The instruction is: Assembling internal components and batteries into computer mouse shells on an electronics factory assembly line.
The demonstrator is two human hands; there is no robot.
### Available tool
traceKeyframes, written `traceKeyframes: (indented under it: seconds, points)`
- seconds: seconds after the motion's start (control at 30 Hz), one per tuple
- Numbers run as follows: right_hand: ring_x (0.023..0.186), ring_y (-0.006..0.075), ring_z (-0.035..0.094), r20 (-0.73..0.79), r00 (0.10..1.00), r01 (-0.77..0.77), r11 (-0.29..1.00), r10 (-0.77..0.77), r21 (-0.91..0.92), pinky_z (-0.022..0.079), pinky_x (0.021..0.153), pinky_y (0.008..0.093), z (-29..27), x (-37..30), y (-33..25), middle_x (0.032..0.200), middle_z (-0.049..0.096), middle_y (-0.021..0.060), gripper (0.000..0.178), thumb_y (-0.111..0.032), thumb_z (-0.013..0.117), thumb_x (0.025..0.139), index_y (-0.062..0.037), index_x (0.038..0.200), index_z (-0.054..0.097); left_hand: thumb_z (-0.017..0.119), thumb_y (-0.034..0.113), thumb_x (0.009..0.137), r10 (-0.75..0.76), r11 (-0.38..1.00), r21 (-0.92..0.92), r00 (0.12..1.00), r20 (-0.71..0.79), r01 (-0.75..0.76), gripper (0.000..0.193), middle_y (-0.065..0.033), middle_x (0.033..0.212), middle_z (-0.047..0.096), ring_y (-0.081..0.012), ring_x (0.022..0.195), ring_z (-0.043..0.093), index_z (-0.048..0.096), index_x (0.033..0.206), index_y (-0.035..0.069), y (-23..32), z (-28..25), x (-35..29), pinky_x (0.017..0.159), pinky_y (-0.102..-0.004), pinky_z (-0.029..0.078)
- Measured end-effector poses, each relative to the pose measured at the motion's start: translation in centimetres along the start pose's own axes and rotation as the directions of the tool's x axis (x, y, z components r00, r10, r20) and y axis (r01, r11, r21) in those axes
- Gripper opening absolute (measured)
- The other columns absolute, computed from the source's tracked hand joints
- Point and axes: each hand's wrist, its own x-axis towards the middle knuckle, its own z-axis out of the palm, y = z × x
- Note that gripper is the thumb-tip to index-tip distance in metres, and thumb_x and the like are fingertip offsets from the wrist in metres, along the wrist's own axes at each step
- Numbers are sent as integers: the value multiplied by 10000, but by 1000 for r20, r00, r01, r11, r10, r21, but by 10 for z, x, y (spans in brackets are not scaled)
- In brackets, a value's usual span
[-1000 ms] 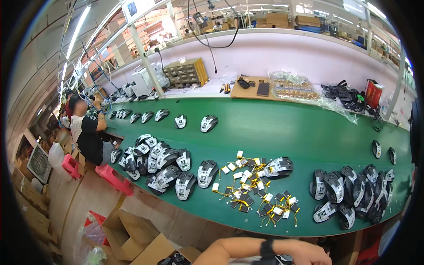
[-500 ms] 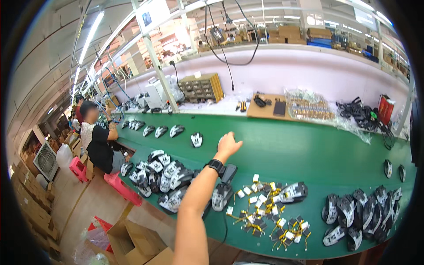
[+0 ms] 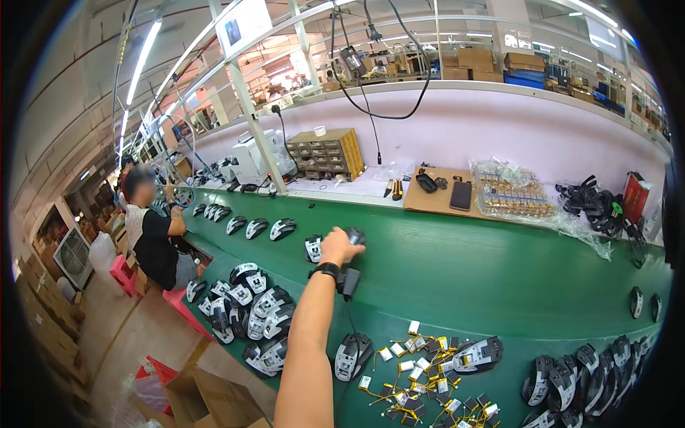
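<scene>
Left hand [image 3: 340, 247] has shifted left, closer to neighbouring white-and-black mouse [image 3: 312, 249]. Fingers curled around dark mouse [image 3: 356, 235] at far middle of green bench [image 3: 442, 264]; whether lifted, cannot tell. Near right of forearm: loose batteries [image 3: 414, 327]. Heap of mice [image 3: 271, 302] near left.

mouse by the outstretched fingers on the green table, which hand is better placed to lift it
Left, I'd judge: the left hand reaches over the green table right at that mouse, though its grip is partly hidden. The right hand isn't in view.
</scene>
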Motion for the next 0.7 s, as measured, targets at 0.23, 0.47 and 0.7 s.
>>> traceKeyframes:
  seconds: [0.23,0.47,0.7]
  points:
    - [862,135,615,-135,989,-31,970,65,240,494,763,272,0,14,30,903,653,80,138,18,650,839,19,977,650,787,475,666,-338,935,-196,907,-250,295,835,-209,1184,542,-354,1021,618,364,1203,-3,-52,6,34,840,-437,527]
    - [701,139,624,-112,965,215,961,-236,-173,486,601,263,-7,16,44,813,663,88,144,-54,577,885,8,1002,633,738,384,743,-379,925,-116,850,-367,363,972,-237,1195,473,-419,924,628,162,1459,68,-60,43,39,764,-444,551]
    - [644,134,619,-188,945,238,958,-266,-160,488,585,271,-1,15,44,793,666,68,134,-70,595,885,-12,997,640,765,305,721,-353,930,48,921,-161,365,991,-267,1172,465,-392,908,641,148,1482,158,-55,44,48,741,-428,564]
